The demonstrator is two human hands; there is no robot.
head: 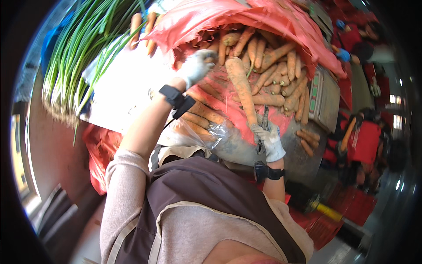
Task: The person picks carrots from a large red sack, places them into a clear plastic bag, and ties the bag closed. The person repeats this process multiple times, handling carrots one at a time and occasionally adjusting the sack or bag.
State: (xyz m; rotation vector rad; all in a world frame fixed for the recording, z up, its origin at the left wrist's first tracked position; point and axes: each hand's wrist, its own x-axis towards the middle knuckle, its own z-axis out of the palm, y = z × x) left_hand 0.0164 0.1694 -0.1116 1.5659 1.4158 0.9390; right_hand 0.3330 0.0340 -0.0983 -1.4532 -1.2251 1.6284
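Note:
My right hand [268, 135], in a whitish glove, grips the thin end of a large carrot [240, 85] and a dark, narrow tool [265, 117] whose kind I cannot tell. The carrot points up and away from me, over a torn red woven plastic sack [244, 15]. Many soil-marked carrots [277, 71] lie in the sack's mouth. My left hand [197, 66], gloved too, is at the sack's left side with its fingers curled; blur hides whether it holds anything. Nearer my apron, more carrots [204, 114] lie in and around a clear plastic bag [214, 132].
Green onions [89, 56] lie on the left beside a bright white surface [115, 92]. A scale [324, 99] stands right of the sack, with carrot pieces [306, 140] below it. Other people in red [364, 142] are at the far right, near red crates [352, 204].

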